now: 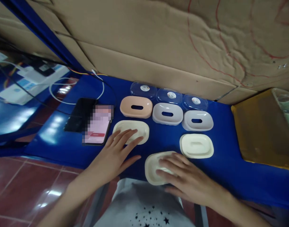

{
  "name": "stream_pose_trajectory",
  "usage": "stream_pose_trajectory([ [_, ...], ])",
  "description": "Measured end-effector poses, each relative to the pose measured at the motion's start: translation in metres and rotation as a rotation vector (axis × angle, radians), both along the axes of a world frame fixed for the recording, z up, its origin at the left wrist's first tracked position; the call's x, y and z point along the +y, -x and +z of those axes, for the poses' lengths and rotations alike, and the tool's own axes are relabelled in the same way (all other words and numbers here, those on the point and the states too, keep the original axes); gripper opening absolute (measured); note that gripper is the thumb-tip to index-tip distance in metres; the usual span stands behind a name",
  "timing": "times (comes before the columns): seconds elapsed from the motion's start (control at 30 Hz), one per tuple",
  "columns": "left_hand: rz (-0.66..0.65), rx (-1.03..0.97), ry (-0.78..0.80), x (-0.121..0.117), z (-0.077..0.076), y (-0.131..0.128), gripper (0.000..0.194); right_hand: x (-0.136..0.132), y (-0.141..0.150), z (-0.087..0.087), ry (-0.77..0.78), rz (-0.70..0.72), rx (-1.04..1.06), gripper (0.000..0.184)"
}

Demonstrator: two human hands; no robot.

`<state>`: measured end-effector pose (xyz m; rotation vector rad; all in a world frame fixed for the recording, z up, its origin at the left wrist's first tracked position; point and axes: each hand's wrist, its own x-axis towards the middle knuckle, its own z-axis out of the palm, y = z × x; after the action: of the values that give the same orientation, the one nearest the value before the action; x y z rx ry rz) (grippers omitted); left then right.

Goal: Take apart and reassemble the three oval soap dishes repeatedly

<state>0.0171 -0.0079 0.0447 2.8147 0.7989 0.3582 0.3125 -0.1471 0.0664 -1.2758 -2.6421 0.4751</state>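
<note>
My left hand (pixel 121 148) reaches over a cream oval soap-dish tray (pixel 143 127), fingers spread and fingertips on or just above it. At the table's front edge, my right hand (pixel 182 171) lies over another cream tray (pixel 150 168), its fingers apart and slightly blurred; whether they touch is hard to tell. A third cream tray (pixel 196 145) sits to the right with a raised bar in its middle. Behind stand a peach soap dish (pixel 125 107) and two whitish ones, the middle dish (pixel 158 113) and the right dish (pixel 207 124), each with a slot.
Three clear lids with round stickers, the left lid (pixel 136 90), middle lid (pixel 162 95) and right lid (pixel 203 104), line the back. A lit phone (pixel 99 126) and dark device (pixel 78 115) lie left. A cardboard box (pixel 257 126) stands right; cardboard (pixel 146 47) walls the rear.
</note>
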Motion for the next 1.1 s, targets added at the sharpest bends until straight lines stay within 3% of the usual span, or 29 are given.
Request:
stream_pose_trajectory([
  [0.13, 0.042, -0.010, -0.051, -0.012, -0.018, 0.012, 0.043, 0.001, 0.015, -0.021, -0.072, -0.015, -0.036, 0.036],
  [0.47, 0.138, -0.155, -0.161, -0.019, -0.036, 0.004, 0.030, 0.039, 0.010, -0.016, -0.214, -0.135, -0.134, 0.039],
  [0.67, 0.131, -0.214, -0.230, -0.024, -0.040, 0.005, 0.026, 0.008, -0.024, -0.008, -0.291, -0.284, -0.128, 0.045],
  [0.87, 0.082, -0.161, -0.197, -0.030, -0.032, -0.018, 0.037, -0.035, -0.052, -0.030, -0.222, -0.526, -0.120, 0.048],
  [0.97, 0.067, -0.127, -0.213, -0.024, -0.031, -0.032, 0.032, -0.036, -0.046, -0.042, -0.243, -0.572, -0.111, 0.046],
  [1.1, 0.043, -0.116, -0.182, -0.011, -0.028, -0.039, 0.031, -0.025, -0.037, -0.043, -0.246, -0.593, -0.106, 0.048],
])
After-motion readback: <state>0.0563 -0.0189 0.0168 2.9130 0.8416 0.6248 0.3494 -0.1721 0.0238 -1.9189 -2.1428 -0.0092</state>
